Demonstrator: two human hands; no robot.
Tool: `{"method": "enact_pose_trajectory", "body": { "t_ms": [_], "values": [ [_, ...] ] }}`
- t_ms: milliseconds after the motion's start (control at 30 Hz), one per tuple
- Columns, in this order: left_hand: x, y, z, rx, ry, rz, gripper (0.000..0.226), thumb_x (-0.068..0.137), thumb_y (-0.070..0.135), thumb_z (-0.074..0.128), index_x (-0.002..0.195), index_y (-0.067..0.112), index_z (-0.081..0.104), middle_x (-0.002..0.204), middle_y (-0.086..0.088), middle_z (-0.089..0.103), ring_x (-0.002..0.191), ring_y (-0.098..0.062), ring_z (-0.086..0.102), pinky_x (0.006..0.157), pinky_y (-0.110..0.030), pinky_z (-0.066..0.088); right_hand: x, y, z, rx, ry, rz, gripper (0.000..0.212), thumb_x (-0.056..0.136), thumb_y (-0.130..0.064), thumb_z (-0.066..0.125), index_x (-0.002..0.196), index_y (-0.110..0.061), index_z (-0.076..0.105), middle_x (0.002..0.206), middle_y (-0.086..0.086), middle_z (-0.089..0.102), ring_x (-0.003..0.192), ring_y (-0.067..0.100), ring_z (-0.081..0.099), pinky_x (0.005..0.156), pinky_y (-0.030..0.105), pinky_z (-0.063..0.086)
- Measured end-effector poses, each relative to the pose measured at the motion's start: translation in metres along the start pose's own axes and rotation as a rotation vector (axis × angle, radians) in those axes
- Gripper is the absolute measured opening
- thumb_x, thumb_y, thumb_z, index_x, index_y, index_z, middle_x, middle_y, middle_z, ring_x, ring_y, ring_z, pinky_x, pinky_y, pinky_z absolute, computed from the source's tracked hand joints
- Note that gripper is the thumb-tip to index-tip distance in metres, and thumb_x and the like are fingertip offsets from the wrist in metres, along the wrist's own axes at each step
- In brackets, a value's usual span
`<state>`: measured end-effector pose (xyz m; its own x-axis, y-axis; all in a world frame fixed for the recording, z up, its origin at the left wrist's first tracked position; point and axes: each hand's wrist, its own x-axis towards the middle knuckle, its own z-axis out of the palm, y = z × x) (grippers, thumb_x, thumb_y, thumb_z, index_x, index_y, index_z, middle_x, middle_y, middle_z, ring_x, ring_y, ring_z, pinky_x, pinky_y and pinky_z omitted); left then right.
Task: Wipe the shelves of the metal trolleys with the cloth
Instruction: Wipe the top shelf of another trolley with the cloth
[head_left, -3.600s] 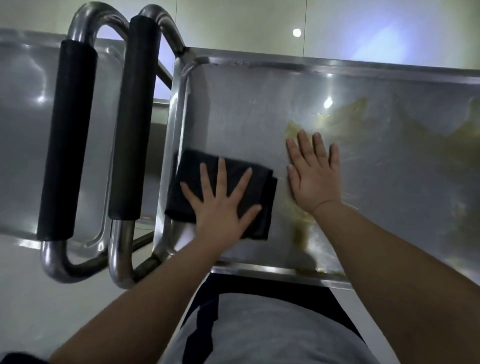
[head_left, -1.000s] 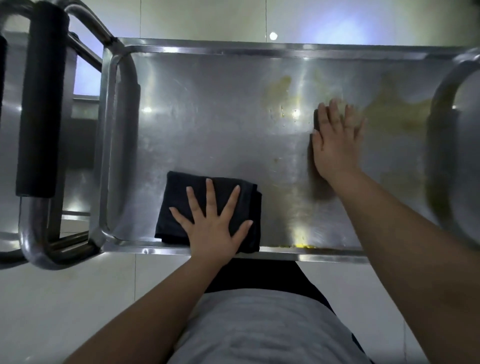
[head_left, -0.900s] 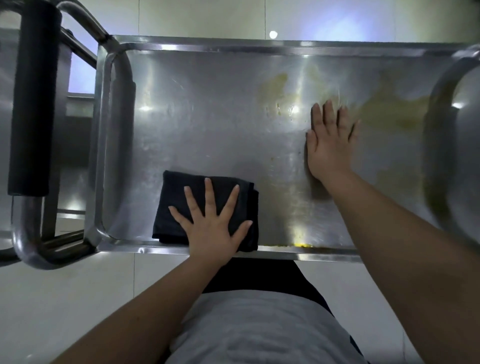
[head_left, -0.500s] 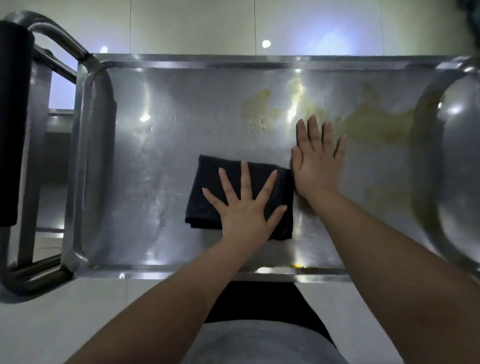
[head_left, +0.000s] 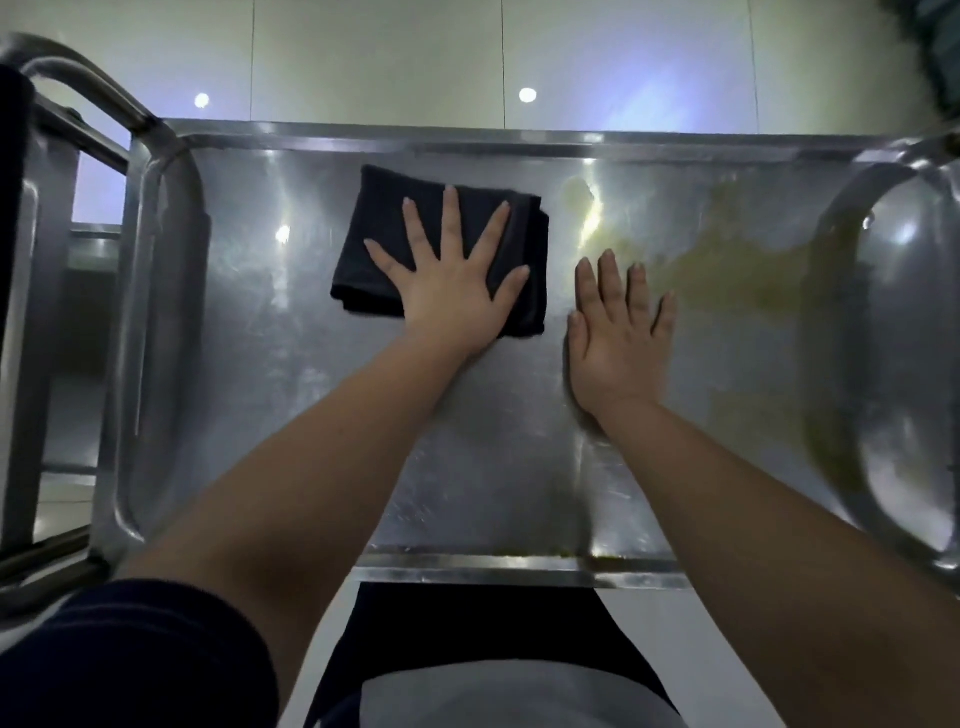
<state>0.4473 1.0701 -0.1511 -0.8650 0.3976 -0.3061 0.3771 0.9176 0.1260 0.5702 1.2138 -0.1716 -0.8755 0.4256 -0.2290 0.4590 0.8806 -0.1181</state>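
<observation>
**Cloth** (head_left: 384, 228): dark, folded to a rough rectangle. It lies flat on the top shelf (head_left: 291, 374) of the metal trolley, near the far edge and left of the shelf's middle.

**Left hand** (head_left: 452, 296): palm down on the cloth, fingers straight and spread, pressing it to the shelf. The cloth's left margin and far corners show beyond the fingers.

**Right hand** (head_left: 615, 343): flat on bare metal just beside the cloth's right edge and not touching it. Its fingers are straight and close together, holding nothing.

The hands are apart, and neither is curled round anything.

**Shelf surface:**
- A yellowish-green smear (head_left: 753, 280) spreads from beside the right hand toward the right end.
- A smaller patch (head_left: 579, 189) sits near the far edge, right of the cloth.
- Specks line the near edge.

**Surroundings:**
- A tubular rail (head_left: 137, 312) curves round the left end of the shelf, and another curves round the right end.
- A second metal frame (head_left: 36, 322) stands just off the left end.
- Pale floor tiles (head_left: 389, 52) lie beyond the far edge.
- A dark sleeve (head_left: 130, 654) covers the left upper arm.
</observation>
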Motion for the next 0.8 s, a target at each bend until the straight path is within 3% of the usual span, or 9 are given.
{"method": "enact_pose_trajectory", "body": {
  "t_ms": [200,300,433,667,800],
  "values": [
    [-0.179,0.004,0.057,0.021,-0.028,0.107,0.071,0.092,0.075,0.018,0.156,0.045,0.006,0.167,-0.01,0.0,0.148,-0.049,-0.008,0.103,-0.082,-0.001,0.0,-0.002,-0.004,0.015,-0.024,-0.002,0.056,0.104,-0.041,0.015,0.158,-0.031,0.0,0.166,-0.007,-0.004,0.152,0.021,-0.008,0.12,0.054,-0.006],
    [-0.202,0.005,0.067,0.054,-0.063,0.133,0.071,0.092,0.076,0.019,0.156,0.046,0.01,0.166,-0.011,0.004,0.148,-0.051,-0.003,0.102,-0.083,0.003,0.001,-0.002,-0.003,0.02,-0.011,-0.013,0.057,0.105,-0.041,0.016,0.158,-0.03,0.002,0.166,-0.006,-0.002,0.152,0.023,-0.007,0.12,0.055,-0.005],
    [-0.156,0.008,0.053,0.062,-0.011,0.098,0.072,0.09,0.077,0.021,0.155,0.049,0.008,0.167,-0.009,0.001,0.148,-0.05,-0.006,0.101,-0.083,0.002,0.003,-0.001,-0.001,0.019,-0.001,-0.01,0.057,0.105,-0.04,0.017,0.159,-0.028,0.003,0.166,-0.004,-0.001,0.152,0.024,-0.005,0.12,0.056,-0.003],
    [0.03,0.025,-0.004,0.021,-0.005,-0.043,0.069,0.091,0.077,0.009,0.152,0.05,-0.011,0.165,-0.003,-0.016,0.147,-0.045,-0.018,0.102,-0.082,-0.005,0.001,0.001,0.004,0.013,0.031,-0.018,0.056,0.105,-0.041,0.015,0.159,-0.028,0.005,0.166,-0.007,0.001,0.152,0.024,-0.003,0.12,0.055,-0.005],
    [0.036,0.019,-0.007,0.032,0.001,-0.03,0.066,0.094,0.073,0.008,0.153,0.049,-0.01,0.166,-0.001,-0.016,0.149,-0.04,-0.017,0.105,-0.08,-0.004,0.0,0.0,0.001,0.021,0.011,-0.026,0.056,0.105,-0.04,0.015,0.159,-0.029,0.004,0.166,-0.008,0.0,0.152,0.023,-0.005,0.12,0.055,-0.006]
  ]
}}
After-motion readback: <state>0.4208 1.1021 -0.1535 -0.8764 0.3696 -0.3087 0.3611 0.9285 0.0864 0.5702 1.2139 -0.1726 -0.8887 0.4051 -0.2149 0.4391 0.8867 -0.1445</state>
